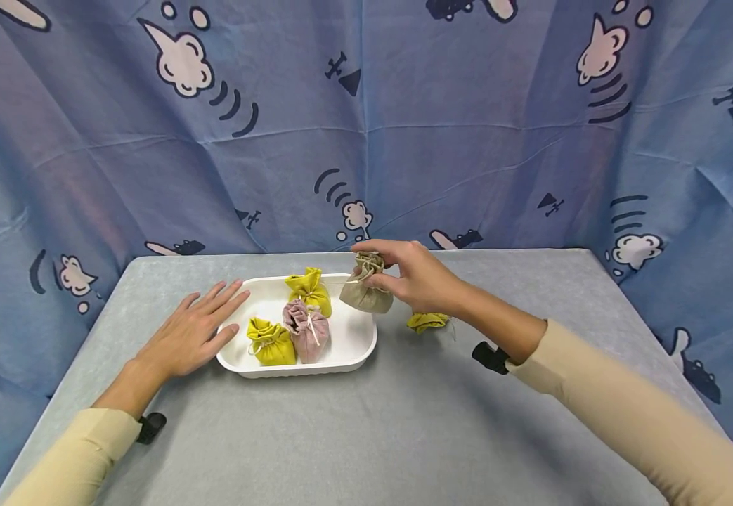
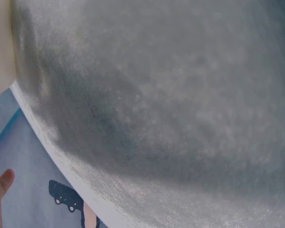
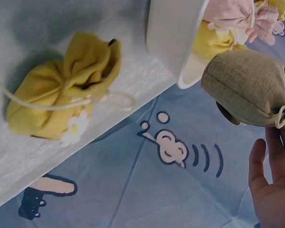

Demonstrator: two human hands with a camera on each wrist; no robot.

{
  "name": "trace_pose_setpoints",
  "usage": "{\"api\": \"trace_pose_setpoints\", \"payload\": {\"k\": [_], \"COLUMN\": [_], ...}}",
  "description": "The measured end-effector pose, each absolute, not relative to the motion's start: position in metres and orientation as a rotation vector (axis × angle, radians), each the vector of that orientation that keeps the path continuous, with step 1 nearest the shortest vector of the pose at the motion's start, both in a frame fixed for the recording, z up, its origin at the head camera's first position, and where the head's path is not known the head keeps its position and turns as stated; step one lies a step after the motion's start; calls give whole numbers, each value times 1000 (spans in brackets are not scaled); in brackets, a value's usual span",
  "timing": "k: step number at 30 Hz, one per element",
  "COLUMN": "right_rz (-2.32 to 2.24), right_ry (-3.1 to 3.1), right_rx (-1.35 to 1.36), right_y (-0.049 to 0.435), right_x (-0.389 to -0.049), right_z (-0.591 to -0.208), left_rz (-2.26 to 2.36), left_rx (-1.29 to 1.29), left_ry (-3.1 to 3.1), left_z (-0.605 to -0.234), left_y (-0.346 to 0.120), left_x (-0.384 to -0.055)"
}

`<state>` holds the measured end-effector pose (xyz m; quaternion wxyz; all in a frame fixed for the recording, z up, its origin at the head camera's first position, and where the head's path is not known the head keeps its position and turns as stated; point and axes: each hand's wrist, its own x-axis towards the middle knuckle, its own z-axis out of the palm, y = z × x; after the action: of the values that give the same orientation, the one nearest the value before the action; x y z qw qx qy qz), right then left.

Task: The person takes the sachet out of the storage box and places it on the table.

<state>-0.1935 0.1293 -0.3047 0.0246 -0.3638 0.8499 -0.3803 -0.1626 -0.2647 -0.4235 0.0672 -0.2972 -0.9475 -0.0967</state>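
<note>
R hand (image 1: 418,275) pinching taupe bag (image 1: 366,298), L hand (image 1: 194,332), fingers straight, by wht tray (image 1: 346,344)

Curtained-off tabletop workspace, kind of room unclear, blue cartoon-print curtain (image 1: 442,161) behind and beside a grey table (image 1: 353,436)

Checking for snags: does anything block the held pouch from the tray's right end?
Nothing visible does. The right hand holds the beige drawstring pouch at the bare right end of the white tray; the pink pouch and two yellow pouches sit farther left inside.
</note>
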Motion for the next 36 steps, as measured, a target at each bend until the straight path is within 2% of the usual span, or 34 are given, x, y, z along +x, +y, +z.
{"api": "trace_pose_setpoints", "payload": {"k": [18,36], "right_rz": [-1169,-1156], "right_ry": [2763,2709], "right_rx": [-995,-856], "right_y": [161,163], "right_x": [-218,-233], "right_z": [-325,-351], "left_rz": [-287,-285], "left_rx": [-894,-901], "left_ry": [-2877,-2857], "left_z": [-425,-428], "left_y": [-267,-267], "left_x": [-164,-165]}}
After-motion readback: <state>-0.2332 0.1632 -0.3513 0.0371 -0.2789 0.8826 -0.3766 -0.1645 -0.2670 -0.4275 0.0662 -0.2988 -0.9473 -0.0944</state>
